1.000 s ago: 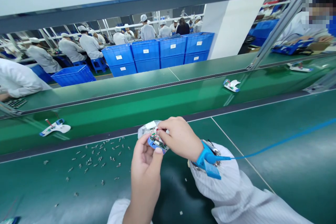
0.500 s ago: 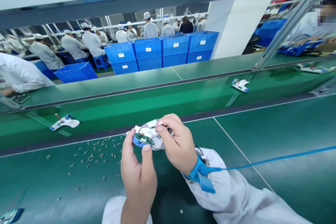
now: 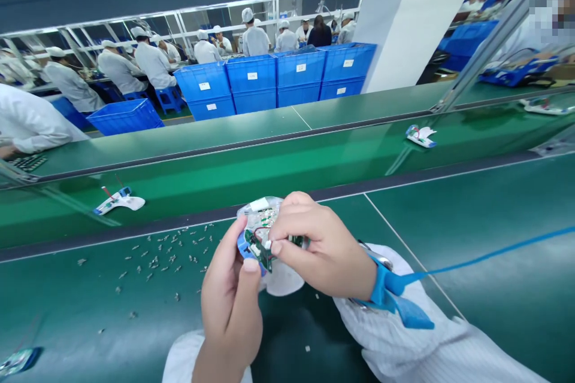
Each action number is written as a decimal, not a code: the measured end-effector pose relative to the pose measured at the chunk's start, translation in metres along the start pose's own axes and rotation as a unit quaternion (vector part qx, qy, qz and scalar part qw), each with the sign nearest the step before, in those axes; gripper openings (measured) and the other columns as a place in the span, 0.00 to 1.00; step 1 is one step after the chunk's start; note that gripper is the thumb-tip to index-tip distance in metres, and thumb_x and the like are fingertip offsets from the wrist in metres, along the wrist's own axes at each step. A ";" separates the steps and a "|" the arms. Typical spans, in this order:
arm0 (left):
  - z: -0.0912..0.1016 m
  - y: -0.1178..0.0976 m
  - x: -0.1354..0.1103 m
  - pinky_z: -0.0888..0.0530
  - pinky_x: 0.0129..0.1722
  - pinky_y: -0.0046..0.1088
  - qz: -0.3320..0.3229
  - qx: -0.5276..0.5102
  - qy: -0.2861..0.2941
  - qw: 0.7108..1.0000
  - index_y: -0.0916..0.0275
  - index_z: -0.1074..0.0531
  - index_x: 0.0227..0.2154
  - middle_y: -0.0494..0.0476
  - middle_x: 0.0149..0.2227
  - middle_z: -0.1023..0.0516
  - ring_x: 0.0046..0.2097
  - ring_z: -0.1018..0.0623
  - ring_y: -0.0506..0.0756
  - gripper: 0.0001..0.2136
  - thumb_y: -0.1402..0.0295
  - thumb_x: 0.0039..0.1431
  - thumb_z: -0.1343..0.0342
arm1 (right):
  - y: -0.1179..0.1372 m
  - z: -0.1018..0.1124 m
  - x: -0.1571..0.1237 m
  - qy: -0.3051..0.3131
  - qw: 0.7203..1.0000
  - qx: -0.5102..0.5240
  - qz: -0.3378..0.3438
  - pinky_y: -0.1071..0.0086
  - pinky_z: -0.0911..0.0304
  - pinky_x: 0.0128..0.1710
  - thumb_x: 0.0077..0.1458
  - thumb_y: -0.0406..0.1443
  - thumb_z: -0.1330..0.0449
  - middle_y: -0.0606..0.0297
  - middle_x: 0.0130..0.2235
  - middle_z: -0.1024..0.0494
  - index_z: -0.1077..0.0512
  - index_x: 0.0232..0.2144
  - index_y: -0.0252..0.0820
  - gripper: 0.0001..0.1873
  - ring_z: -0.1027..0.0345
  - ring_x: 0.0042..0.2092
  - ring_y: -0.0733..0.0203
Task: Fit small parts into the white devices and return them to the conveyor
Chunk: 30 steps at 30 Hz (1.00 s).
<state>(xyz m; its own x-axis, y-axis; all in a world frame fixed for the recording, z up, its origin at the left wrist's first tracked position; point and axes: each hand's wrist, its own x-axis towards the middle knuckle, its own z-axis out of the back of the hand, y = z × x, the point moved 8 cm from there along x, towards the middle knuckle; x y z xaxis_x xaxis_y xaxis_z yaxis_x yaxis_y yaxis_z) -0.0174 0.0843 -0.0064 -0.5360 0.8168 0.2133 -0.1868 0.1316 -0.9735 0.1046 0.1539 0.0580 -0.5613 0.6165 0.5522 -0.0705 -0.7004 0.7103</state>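
My left hand (image 3: 233,296) grips the blue end of a blue-and-white plastic device housing (image 3: 285,286), thumb on the near side and fingers behind. A green circuit board (image 3: 258,250) stands tilted inside that end, beside thin red wires (image 3: 263,230). My right hand (image 3: 317,245) is closed over the housing's right side, thumb and forefinger pinching a small white connector (image 3: 268,245) close against the board. Another green board peeks out beneath the right fingers. Part of the housing's inside is covered by that hand. A blue wrist strap (image 3: 386,290) with a cord circles my right wrist.
Small metal parts (image 3: 155,262) lie scattered on the green bench (image 3: 135,347) to the left. Similar housings ride on the green belt ahead, one left (image 3: 120,200), one right (image 3: 421,136). Another board (image 3: 20,362) sits at lower left. Blue bins (image 3: 251,81) and seated co-workers are beyond.
The housing has turned and tipped, so more of its inside and white lower part shows. My right hand has moved right and down, bringing the white connector to the board. Belt housings have shifted right.
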 end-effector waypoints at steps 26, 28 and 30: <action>-0.015 -0.037 -0.008 0.30 0.31 0.23 -0.244 0.172 0.208 0.931 0.50 0.34 0.55 0.52 0.35 0.25 0.36 0.26 0.52 0.17 0.65 0.64 0.51 | 0.012 -0.004 -0.011 0.116 0.993 -0.015 0.025 0.69 0.51 0.33 0.45 0.25 0.49 0.72 0.16 0.41 0.43 0.13 0.38 0.13 0.49 0.24 0.69; -0.019 -0.037 -0.011 0.30 0.32 0.24 -0.239 0.199 0.217 0.925 0.50 0.37 0.56 0.53 0.39 0.25 0.40 0.26 0.53 0.17 0.65 0.65 0.55 | 0.012 -0.005 -0.011 0.116 0.993 -0.017 0.017 0.69 0.51 0.33 0.45 0.25 0.49 0.72 0.16 0.43 0.45 0.13 0.38 0.13 0.50 0.23 0.70; -0.020 -0.035 -0.013 0.29 0.36 0.26 -0.207 0.227 0.208 0.929 0.49 0.39 0.57 0.54 0.46 0.26 0.44 0.26 0.55 0.17 0.63 0.67 0.58 | 0.012 -0.006 -0.011 0.118 0.993 -0.017 0.008 0.68 0.51 0.33 0.45 0.25 0.49 0.72 0.16 0.44 0.46 0.13 0.38 0.14 0.51 0.23 0.70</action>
<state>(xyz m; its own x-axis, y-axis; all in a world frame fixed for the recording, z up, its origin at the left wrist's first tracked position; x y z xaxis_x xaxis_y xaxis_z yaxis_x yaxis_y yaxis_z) 0.0127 0.0801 0.0229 0.0053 0.9080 0.4190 -0.6838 0.3091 -0.6610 0.1047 0.1367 0.0574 -0.7398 0.5066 0.4428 -0.0855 -0.7236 0.6850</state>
